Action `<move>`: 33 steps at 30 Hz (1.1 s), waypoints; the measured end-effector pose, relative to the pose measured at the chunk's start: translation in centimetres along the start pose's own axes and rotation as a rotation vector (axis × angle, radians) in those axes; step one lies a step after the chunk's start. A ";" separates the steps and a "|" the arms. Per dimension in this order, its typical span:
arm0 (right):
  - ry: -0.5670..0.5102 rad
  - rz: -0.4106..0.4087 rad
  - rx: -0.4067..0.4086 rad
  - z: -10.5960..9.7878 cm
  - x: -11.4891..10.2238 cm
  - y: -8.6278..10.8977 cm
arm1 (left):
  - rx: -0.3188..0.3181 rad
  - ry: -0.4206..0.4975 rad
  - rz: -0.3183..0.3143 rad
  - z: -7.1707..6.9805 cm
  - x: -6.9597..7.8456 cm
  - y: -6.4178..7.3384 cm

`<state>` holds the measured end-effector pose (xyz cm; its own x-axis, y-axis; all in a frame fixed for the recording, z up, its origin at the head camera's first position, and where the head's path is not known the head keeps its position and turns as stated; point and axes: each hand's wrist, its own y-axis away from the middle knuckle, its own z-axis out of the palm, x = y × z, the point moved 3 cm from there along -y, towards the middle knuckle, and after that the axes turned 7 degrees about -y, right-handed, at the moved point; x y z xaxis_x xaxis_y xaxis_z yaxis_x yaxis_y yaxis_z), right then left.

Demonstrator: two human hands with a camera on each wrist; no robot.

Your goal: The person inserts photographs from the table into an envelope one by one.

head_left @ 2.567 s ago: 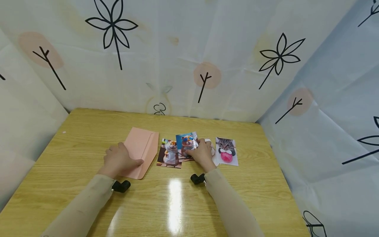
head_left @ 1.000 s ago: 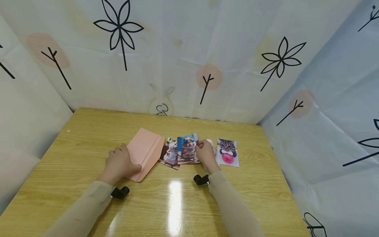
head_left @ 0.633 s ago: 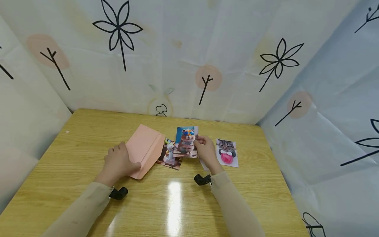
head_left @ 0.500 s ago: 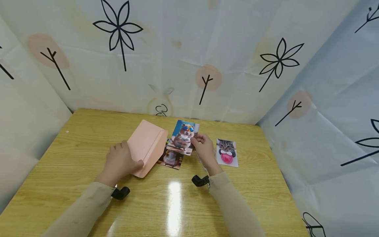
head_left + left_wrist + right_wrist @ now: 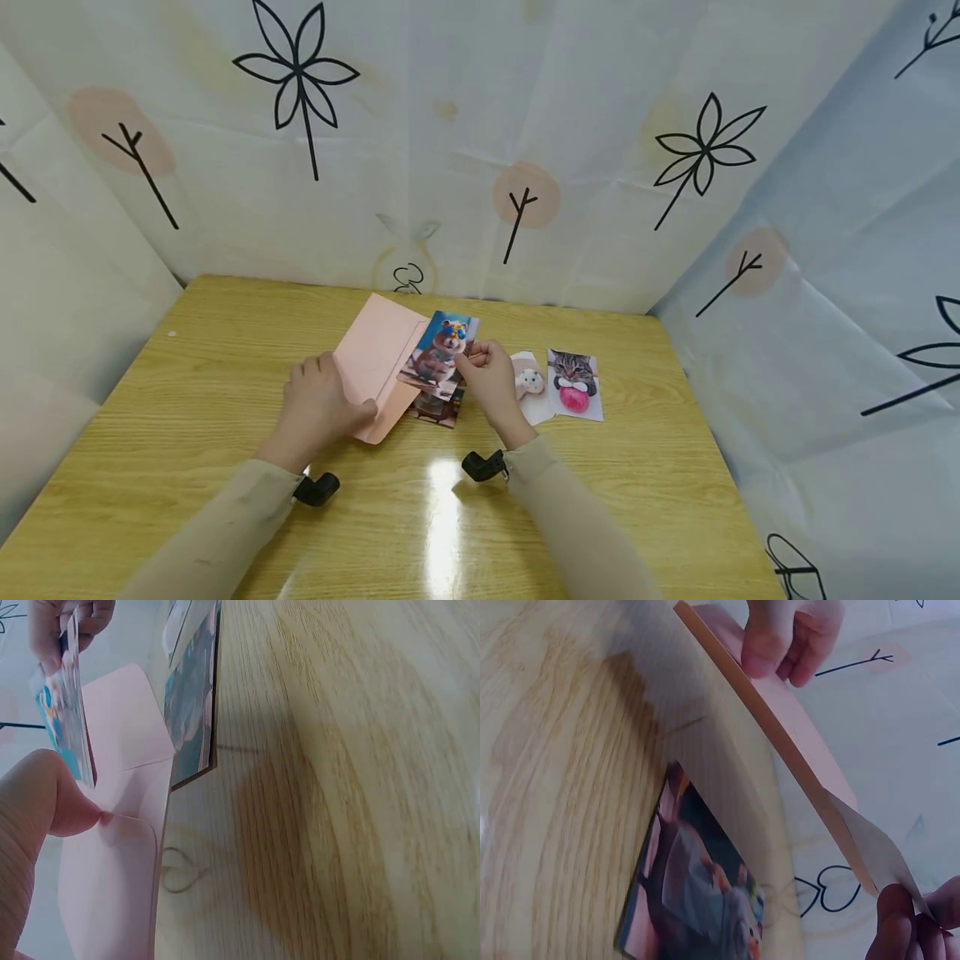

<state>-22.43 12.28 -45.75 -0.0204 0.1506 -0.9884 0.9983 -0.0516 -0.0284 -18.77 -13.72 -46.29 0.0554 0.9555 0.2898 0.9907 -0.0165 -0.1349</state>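
Note:
My left hand grips the pink envelope, thumb on its face near the flap crease. The envelope is tilted up off the table, its flap side facing right. My right hand pinches the right edge of a photo card with a bear in sunglasses. This card overlaps the flap; in the left wrist view its far end is close above the envelope's opening, and several layers show at its edge. Below lies another photo card of a white animal, partly covered in the head view.
To the right on the wooden table lie a white hamster card and a cat card with a pink ball, side by side. A patterned cloth hangs behind the table and along both sides.
My right hand has lifted the bear card off the others and carried it left to the envelope, uncovering the hamster card. The left hand has raised the envelope and shifted it away from me.

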 end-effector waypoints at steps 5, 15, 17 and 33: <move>-0.047 0.069 -0.062 1.1 0.2 0.2 | -0.016 0.002 -0.004 0.1 0.3 -0.2; 0.014 0.143 -0.098 1.3 1.8 -0.1 | -0.212 -0.027 -0.025 2.5 -0.3 0.4; 0.058 0.119 -0.088 1.0 2.0 -0.2 | -0.239 -0.026 -0.013 2.8 0.0 0.6; 0.187 0.076 -0.029 -1.5 2.3 0.2 | -0.009 -0.287 0.095 4.9 4.0 1.6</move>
<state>-22.21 14.13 -47.81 0.0634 0.3279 -0.9426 0.9977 -0.0421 0.0525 -17.53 -8.49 -49.96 0.1116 0.9937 -0.0035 0.9840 -0.1110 -0.1397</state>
